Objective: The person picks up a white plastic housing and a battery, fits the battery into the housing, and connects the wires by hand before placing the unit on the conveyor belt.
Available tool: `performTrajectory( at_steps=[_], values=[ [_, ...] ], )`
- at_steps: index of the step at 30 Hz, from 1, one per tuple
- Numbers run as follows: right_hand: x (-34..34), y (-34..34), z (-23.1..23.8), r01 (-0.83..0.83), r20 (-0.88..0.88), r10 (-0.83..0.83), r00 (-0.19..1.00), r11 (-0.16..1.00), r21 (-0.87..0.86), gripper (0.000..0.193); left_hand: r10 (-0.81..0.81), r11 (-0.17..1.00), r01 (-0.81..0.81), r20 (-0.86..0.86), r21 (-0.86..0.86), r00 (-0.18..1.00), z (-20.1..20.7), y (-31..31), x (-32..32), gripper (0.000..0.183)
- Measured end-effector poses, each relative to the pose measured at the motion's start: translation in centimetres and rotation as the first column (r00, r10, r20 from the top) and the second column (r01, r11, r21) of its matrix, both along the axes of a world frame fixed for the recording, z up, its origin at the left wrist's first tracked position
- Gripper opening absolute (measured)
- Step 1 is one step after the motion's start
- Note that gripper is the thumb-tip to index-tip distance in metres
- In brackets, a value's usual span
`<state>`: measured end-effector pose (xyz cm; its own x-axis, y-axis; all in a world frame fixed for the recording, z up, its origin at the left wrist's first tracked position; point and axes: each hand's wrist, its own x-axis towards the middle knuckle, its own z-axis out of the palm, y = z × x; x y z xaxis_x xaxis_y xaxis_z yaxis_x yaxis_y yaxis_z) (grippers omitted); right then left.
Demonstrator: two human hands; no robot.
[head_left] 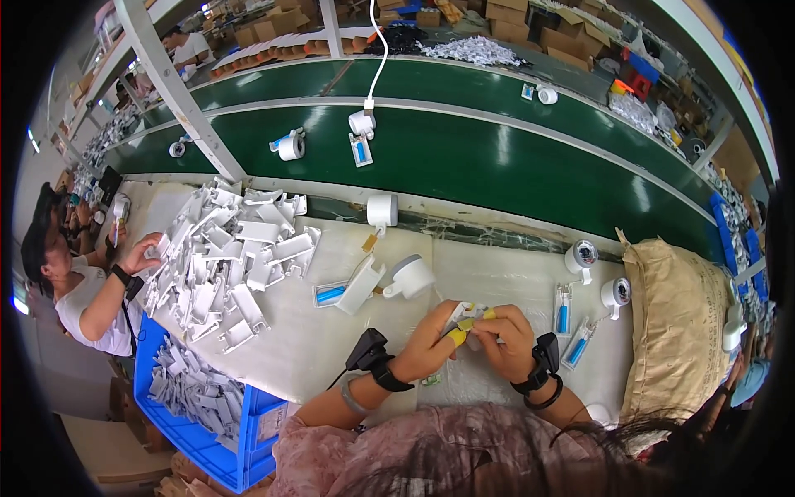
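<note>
Hands on white part; bin labelled

Held piece: smooth pale plastic by its look, partly hidden
Heaped brackets: white plastic, smooth, faintly satin
Round casing: smooth white plastic — soft sheen
Worktop: pale covering, slightly wrinkled, dull shine
Conveyor belt: green, smooth, glossy — light reflects in streaks
Crate: blue plastic
Sack: brown, paper-like, creased, matt
Cardboard boxes: brown, matt
Post: painted metal by its look
Garment: pink cloth, rumpled, matt
</note>
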<state>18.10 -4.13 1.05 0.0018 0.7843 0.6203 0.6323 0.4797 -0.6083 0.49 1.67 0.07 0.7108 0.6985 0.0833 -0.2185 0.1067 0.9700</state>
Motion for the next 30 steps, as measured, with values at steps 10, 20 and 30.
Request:
performTrajectory(
  at_steps=[10,20,30],
  values=[
    [0.03,0.25,0.57,0.028,0.123,-0.045,0.991,0.990,0.137,0.019,-0.006,0.997,0.007,-0.005,0.080,1.000,0.29,-0.34,-0.13,0.042],
    [0.11,0.19,0.88,-0.010,0.117,-0.007,0.993,0.990,0.142,0.023,0.098,0.970,-0.078,-0.074,0.231,0.992,0.64,-0.61,0.32,0.040],
    [-0.20,0.12,0.44,0.006,0.161,-0.035,0.986,0.984,0.180,0.026,0.132,0.966,-0.100,-0.124,0.238,0.984,0.52,-0.76,0.32,0.036]
  ],
)
